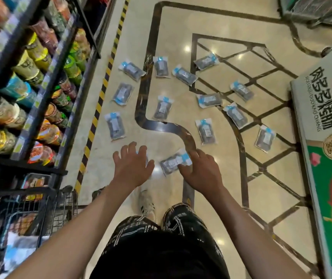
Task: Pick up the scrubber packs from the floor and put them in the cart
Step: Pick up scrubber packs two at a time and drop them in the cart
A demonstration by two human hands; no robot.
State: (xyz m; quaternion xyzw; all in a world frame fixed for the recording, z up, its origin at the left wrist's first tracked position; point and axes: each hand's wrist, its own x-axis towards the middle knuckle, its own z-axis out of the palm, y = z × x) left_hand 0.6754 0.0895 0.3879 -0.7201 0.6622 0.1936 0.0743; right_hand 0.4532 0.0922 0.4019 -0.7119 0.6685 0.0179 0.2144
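Observation:
Several scrubber packs, clear bags with dark scrubbers and blue-white headers, lie scattered on the glossy floor. My right hand [199, 170] touches the nearest pack [171, 164], fingers on its blue end, and the pack still lies on the floor. My left hand [132, 163] hovers with fingers spread just left of that pack, partly covering another pack whose edge barely shows. Other packs lie farther out, such as one at the left [115, 125] and one in the middle [206, 131]. The wire cart [46, 210] stands at the lower left, holding some packaged goods.
A shelf of cup noodles [30, 81] runs along the left, edged by a yellow-black floor stripe [98, 105]. A large printed carton [326, 137] stands at the right. My legs and a white shoe [147, 204] are below the hands.

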